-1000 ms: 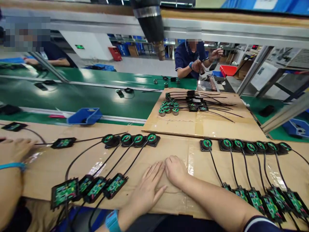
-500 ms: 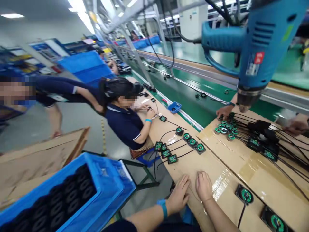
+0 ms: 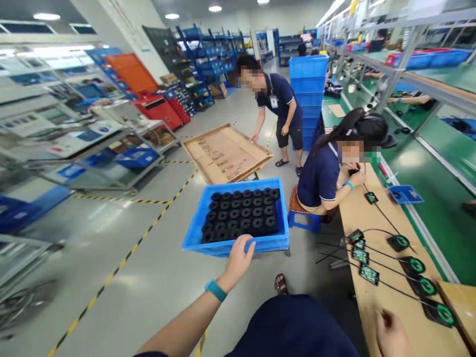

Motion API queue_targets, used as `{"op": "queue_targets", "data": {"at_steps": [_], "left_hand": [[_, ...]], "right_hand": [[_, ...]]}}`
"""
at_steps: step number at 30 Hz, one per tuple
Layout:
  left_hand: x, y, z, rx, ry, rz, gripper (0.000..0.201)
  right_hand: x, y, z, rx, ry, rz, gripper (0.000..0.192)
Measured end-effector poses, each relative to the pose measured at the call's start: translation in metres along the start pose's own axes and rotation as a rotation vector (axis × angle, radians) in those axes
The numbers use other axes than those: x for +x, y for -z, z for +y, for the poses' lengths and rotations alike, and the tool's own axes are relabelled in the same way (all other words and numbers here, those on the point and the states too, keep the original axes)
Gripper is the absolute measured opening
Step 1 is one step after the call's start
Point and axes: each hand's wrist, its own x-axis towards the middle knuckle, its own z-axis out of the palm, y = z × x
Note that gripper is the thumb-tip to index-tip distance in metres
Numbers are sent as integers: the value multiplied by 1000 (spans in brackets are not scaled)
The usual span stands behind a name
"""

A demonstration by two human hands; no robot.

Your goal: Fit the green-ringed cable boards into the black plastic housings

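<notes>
Crate (image 3: 238, 245) first: the blue plastic bin stands at my 11 o'clock, beside the workbench (image 3: 375, 307), packed with rows of black ring-shaped parts (image 3: 241, 212). I judge it heavy when full, rigid in the walls, smooth on the rim; best gripped at the rim, ideally on two opposite sides. My left hand (image 3: 238, 258) reaches to the near rim, fingers spread and touching the edge, not closed around it. My right hand (image 3: 392, 334) sits at 4 o'clock on the cardboard-covered bench; blurred, so I cannot tell its finger state. Wired circuit boards (image 3: 362, 258) with round green-ringed units (image 3: 416, 265) lie at 2 o'clock. A seated co-worker (image 3: 323, 173) works at 1 o'clock; another person (image 3: 277, 106) handles a cardboard sheet (image 3: 226, 153) at 12.
</notes>
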Motion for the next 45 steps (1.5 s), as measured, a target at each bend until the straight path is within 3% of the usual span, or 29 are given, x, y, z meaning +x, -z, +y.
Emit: {"op": "queue_targets", "data": {"at_steps": [1,3,6,8,11,14,17,24,29,36,38,42,45], "left_hand": [[11,7,-17,26,29,7,27],[34,13,-40,118,30,-79,25],[67,2,-52,251,-18,-250,23],[87,-10,-51,282,-35,-311,25],[107,-26,-52,306,-43,-386,21],[113,-33,-53,349,-20,-461,18],[115,-34,-52,391,11,-519,19],[121,-38,-49,429,30,-603,18],[120,-39,-55,428,-34,-617,27],[118,-43,-63,394,-87,-593,31],[117,-45,-65,368,-91,-582,30],[117,-49,-65,329,-106,-577,26],[116,-44,-64,307,-142,-581,29]], "right_hand": [[-1,-11,-48,46,94,-50,34],[-5,-41,-154,101,421,-183,34],[-15,-95,-302,40,888,-354,30],[-19,-132,-371,-195,1094,-469,25],[-15,-179,-425,-567,1185,-570,21],[-2,-209,-437,-659,1184,-619,19],[9,-224,-436,-685,1224,-676,23],[16,-236,-440,-732,1334,-804,28],[15,-238,-445,-763,1277,-845,30],[11,-225,-443,-772,1232,-805,18],[13,-223,-447,-754,1232,-751,23],[20,-234,-463,-732,1222,-656,20],[23,-249,-471,-747,1213,-664,20]]}}
